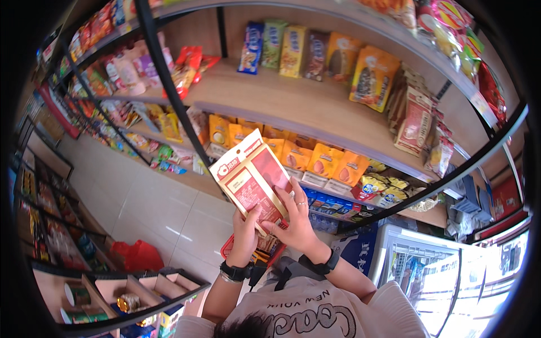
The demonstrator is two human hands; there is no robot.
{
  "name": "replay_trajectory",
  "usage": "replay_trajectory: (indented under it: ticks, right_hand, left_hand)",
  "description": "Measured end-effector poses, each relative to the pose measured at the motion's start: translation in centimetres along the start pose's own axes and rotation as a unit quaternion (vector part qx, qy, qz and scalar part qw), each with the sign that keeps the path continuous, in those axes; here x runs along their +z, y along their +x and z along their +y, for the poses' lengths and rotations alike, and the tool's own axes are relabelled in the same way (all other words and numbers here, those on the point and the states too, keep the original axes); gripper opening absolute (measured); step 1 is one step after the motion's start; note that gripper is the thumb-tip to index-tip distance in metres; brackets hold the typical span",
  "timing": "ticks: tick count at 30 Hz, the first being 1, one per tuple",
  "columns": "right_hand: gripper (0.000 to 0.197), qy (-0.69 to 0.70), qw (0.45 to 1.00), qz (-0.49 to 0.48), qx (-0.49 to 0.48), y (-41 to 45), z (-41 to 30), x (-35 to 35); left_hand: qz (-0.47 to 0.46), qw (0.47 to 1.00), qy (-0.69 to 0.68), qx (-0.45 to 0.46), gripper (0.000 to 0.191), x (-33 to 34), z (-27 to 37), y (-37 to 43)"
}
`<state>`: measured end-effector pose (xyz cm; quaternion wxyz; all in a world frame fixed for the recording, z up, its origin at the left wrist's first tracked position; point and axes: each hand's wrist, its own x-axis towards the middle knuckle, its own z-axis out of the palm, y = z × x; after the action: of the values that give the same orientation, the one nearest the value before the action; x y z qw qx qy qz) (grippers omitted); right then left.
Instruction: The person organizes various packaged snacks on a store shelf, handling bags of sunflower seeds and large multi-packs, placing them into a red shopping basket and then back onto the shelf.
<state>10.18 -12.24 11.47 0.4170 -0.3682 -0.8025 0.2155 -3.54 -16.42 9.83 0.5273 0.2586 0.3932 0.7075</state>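
Observation:
A red and cream snack bag (249, 179) with a hang hole at its top is held up before me, its printed side facing me. My left hand (246, 232) grips its lower left edge, the thumb lying on the front. Across its lower right side spreads my right hand (296, 217), fingers and thumb resting on the printed face; a ring is on one finger. Underneath my hands, a red plastic basket (227, 247) holds several packages, partly hidden by my wrists. Similar red and cream bags (414, 122) stand in a row at the right end of the middle shelf.
The wooden shelf (270, 91) ahead carries blue, green, yellow and brown packets (292, 50). Orange pouches (323, 162) fill the shelf below. A black metal post (169, 80) rises at left. Behind me to the right stands a glass-topped freezer (416, 241); a red bag (139, 255) lies left.

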Motion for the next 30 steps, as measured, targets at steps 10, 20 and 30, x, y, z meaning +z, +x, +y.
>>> replay_trajectory:
  ticks: [10, 20, 30]
  right_hand:
    - [0.113, 0.327, 0.935, 0.043, 0.130, -1.7, 3.6, -11.3]
    - [0.073, 0.346, 0.912, 0.168, 0.147, -3.6, 6.6, -21.6]
    - [0.070, 0.098, 0.956, 0.251, 0.116, 2.5, 16.2, -32.1]
  left_hand:
    - [-0.462, 0.872, 0.148, 0.066, 0.067, 11.0, -2.6, 3.3]
    - [-0.437, 0.868, 0.210, 0.105, 0.094, 19.8, -5.8, 7.7]
    - [-0.401, 0.843, 0.279, 0.224, 0.061, 32.6, -9.5, 13.4]
